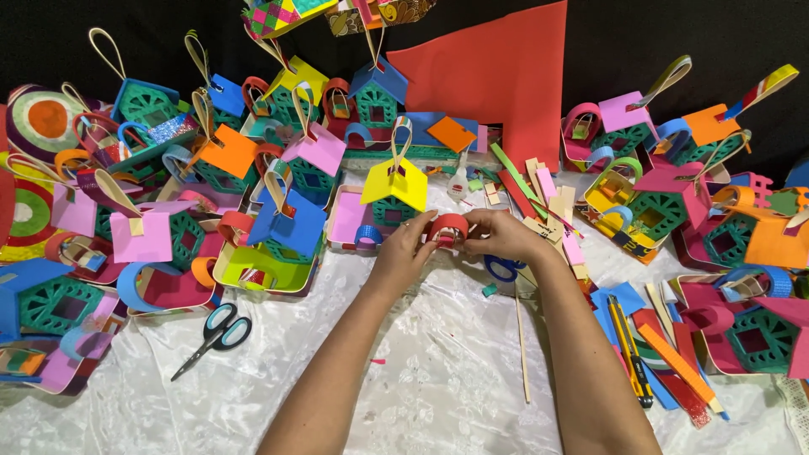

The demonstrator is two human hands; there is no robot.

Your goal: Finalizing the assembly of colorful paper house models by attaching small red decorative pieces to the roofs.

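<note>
Both my hands meet at the middle of the table around a small red foam arch piece point(447, 226). My left hand point(406, 249) pinches its left side with the fingertips. My right hand point(499, 233) grips its right side. The piece is held just above the white cloth point(421, 371), in front of a little green house with a yellow roof point(394, 181) that stands in a pink tray point(347, 221). Blue-handled scissors point(504, 270) lie partly hidden under my right hand.
Many coloured foam houses with loop handles crowd the left, back and right. A large red foam sheet point(506, 76) stands at the back. Teal scissors point(217, 330) lie at the left front. A yellow utility knife point(628, 341) and foam strips lie at the right.
</note>
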